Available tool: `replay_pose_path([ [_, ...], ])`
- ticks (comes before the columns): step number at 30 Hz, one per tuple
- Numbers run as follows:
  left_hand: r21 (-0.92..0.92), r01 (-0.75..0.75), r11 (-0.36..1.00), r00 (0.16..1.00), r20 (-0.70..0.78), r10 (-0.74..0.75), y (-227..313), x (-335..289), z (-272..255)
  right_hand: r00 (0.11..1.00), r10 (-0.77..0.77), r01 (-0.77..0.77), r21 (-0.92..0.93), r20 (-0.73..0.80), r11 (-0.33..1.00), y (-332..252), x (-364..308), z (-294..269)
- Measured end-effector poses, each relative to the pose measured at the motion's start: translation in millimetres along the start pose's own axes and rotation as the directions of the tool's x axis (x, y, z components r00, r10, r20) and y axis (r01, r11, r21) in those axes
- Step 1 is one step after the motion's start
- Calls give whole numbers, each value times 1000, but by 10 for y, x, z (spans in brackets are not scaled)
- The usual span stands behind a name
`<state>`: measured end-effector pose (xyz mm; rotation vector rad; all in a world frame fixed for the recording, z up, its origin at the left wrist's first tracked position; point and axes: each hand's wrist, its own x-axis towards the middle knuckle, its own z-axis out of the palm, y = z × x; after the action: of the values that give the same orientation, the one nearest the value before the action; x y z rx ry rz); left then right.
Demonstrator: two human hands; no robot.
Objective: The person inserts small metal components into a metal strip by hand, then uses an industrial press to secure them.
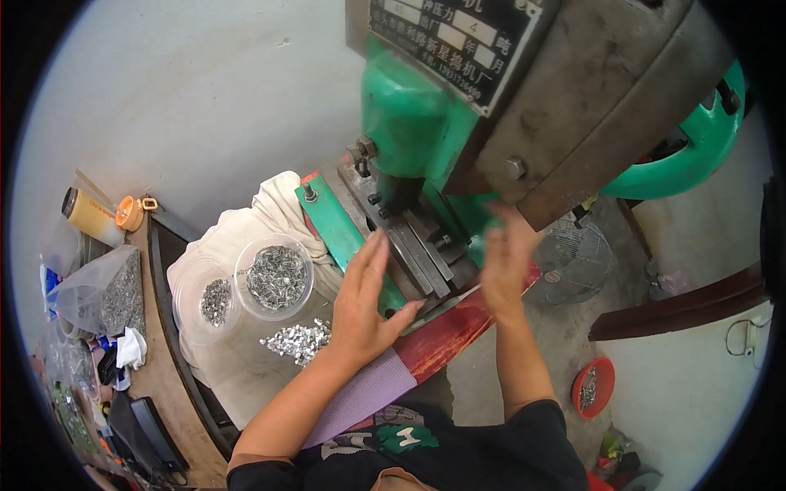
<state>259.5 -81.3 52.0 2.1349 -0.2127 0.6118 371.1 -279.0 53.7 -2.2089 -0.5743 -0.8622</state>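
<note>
A green bench press point(409, 114) stands in front of me, with a dark steel die block point(417, 254) clamped on its bed. My left hand point(364, 307) is at the left side of the die, fingers stretched toward it and thumb spread apart; nothing shows in its grasp. On the other side of the die, my right hand point(506, 262) is raised beside the press body, fingers extended and partly blurred. Left of my left hand, small shiny metal pieces point(299, 340) lie in a loose pile. Beyond them is a clear round tub point(309, 299) of thin metal parts.
Another clear tub point(182, 307) holds fewer small parts, on the cloth-covered surface point(221, 376). A cluttered wooden table point(176, 397) runs along the left. To the right are a green handwheel point(696, 176), a floor fan point(577, 258) and a red bowl point(607, 393) with metal parts.
</note>
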Motion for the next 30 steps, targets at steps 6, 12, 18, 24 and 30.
replay_pose_path([
  [6, -48, 131, 990, 990, 57, -128, -91, 64, 95, 710, 185, 107, 364, -679, 925, 423, 872, -683],
  [12, -8, 107, 994, 994, 4, -107, -86, 115, 115, 794, 215, 127, 501, -569, 856, 407, 1438, -1071],
  [18, 7, 108, 994, 994, -10, -108, -95, 159, 96, 785, 115, 93, 299, -609, 950, 663, 1480, -1280],
  [24, 40, 129, 991, 990, -65, -126, -172, 284, 98, 912, 158, -86, 201, -378, 976, 699, 2174, -2346],
  [30, -9, 130, 992, 987, -93, -130, -379, 523, 91, 943, 90, -86, 26, -320, 996, 792, 2610, -2718],
])
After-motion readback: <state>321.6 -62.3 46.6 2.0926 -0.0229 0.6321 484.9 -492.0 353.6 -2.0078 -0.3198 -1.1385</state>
